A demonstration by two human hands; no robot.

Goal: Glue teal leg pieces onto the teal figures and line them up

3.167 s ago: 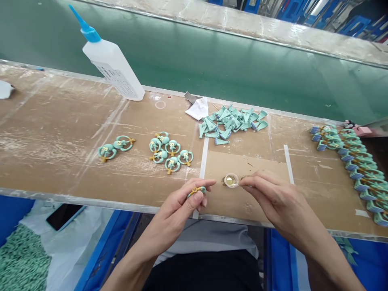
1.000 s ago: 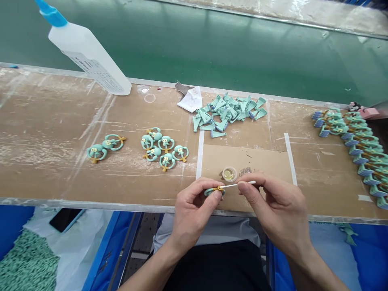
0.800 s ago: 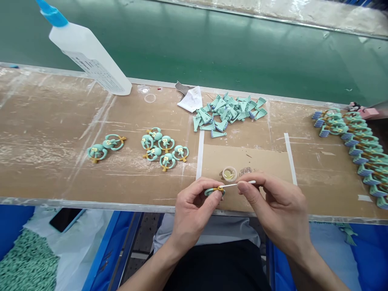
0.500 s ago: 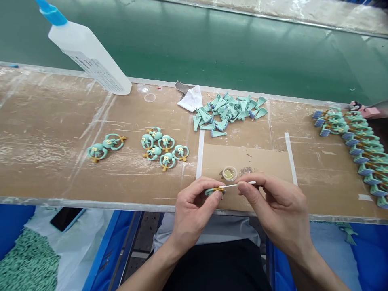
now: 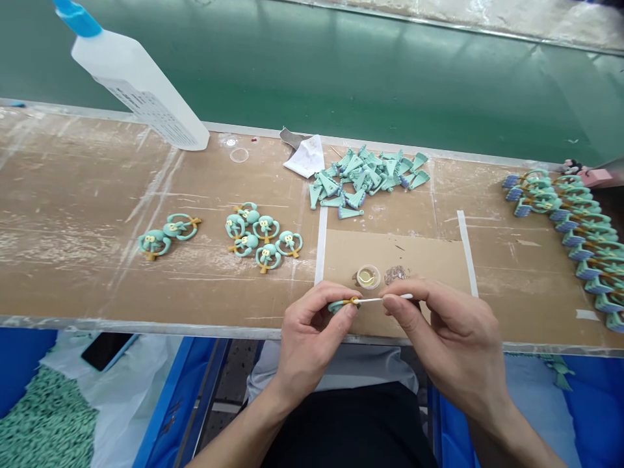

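Observation:
My left hand (image 5: 312,338) pinches a small teal and mustard figurine part (image 5: 337,305) between thumb and fingers; much of it is hidden by them. Between the thumb and forefinger of my right hand (image 5: 443,331) is a white cotton swab (image 5: 371,300), its left tip touching the mustard end of the part. Just behind the hands stands a small clear cup (image 5: 368,277) with yellowish liquid, beside a brown smear on the cardboard. Several matching teal figurine heads with arms (image 5: 266,229) lie to the left. Behind the cup is a heap of teal leg pieces (image 5: 373,172).
A white squeeze bottle (image 5: 141,88) with a blue cap stands at the back left. Joined figurines (image 5: 580,240) are lined up at the far right. Below the table edge, a phone (image 5: 107,350) rests on plastic near a blue bin of green pieces (image 5: 46,422).
The view has shifted very slightly. Both hands keep their grip, and the swab tip stays against the mustard end with only a tiny movement.

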